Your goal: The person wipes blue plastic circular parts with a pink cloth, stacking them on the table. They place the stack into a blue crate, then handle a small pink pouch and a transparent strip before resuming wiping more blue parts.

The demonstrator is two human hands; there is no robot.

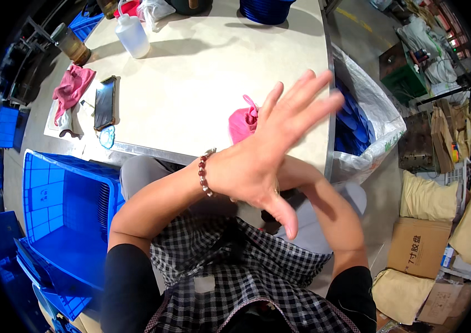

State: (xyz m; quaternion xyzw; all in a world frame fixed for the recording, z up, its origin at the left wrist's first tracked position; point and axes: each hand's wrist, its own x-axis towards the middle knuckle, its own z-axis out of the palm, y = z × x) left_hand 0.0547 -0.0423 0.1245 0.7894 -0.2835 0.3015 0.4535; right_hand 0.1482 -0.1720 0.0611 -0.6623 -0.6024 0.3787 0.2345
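Observation:
My left hand [271, 144], with a beaded bracelet at the wrist, is raised in front of me. Its fingers are spread wide, the thumb points down toward my lap, and it holds nothing. Behind it, my right hand [289, 173] is mostly covered; only the part by the wrist shows, so its fingers are hidden. The two hands overlap in view, and I cannot tell whether they touch. A small pink cloth bundle [242, 123] with a loop on top lies on the pale table [180, 105], partly behind my left hand.
On the table are a phone [105, 104], a pink cloth [73, 86], a squeeze bottle [133, 36], a jar [70, 44] and a blue spool-like item [267, 10]. A blue crate [60, 211] stands at left. A white sack [377, 94] with blue pieces stands right, near cardboard boxes [418, 247].

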